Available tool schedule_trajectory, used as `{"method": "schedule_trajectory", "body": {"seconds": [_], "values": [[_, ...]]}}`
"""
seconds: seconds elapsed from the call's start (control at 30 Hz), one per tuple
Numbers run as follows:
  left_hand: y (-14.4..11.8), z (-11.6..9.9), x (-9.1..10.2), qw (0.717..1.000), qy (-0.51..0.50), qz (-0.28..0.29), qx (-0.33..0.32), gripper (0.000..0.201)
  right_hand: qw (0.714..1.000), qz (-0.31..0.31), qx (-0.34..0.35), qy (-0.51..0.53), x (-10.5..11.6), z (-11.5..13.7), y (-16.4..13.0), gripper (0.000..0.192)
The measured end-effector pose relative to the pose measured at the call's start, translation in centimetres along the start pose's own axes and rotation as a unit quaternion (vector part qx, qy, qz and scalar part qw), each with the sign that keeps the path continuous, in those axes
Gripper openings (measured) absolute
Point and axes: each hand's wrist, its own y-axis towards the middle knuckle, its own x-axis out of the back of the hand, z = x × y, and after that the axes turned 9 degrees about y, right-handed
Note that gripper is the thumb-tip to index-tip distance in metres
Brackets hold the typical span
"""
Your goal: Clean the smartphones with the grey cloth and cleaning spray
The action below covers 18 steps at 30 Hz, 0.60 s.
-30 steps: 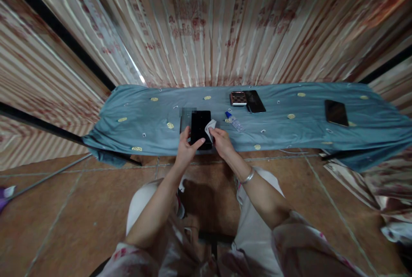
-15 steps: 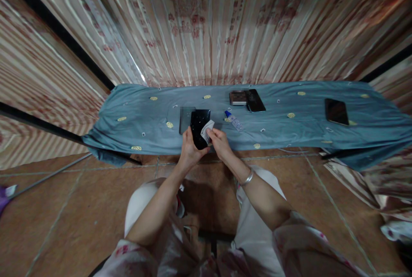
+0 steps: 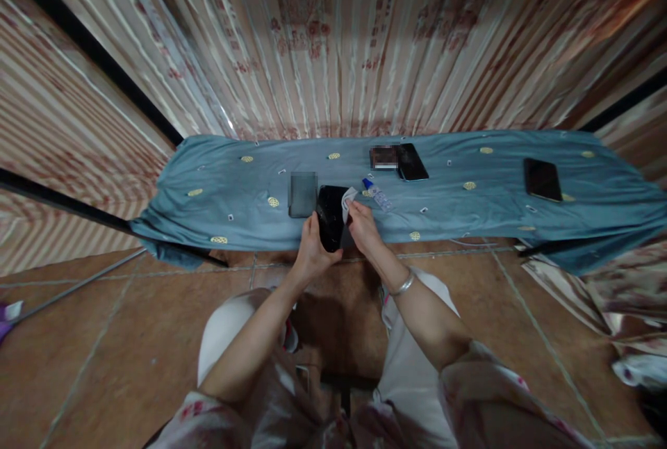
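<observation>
Evidently both hands are busy with one black tablet, which is at the near edge of the worktop, tilted slightly; whether it rests there or is raised a little, I cannot tell. The left hand has its grip pressed around the tablet's left side and lower edge, thumb along the bottom. The right hand has its grip pinching a pale cloth against the tablet's right edge (a silver bracelet circles that wrist). Just beside the tablet, to its left, lies a flat grey case. Near the right hand a small blue-capped bottle lies on its side. Behind it a brown box sits against a dark phone; another dark device lies well apart, far right.
</observation>
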Motion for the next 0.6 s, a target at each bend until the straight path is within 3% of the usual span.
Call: {"method": "schedule_trajectory", "body": {"seconds": [0.2, 0.6], "values": [[-0.1, -0.3, 0.0, 1.000, -0.012, 0.002, 0.018, 0.107, 1.000, -0.007, -0.002, 0.005, -0.2, 0.2, 0.1, 0.038], [0.3, 0.6, 0.6, 0.999, 0.002, -0.043, 0.001, 0.104, 0.996, 0.047, 0.000, -0.070, -0.8, -0.1, -1.2, 0.047]]}}
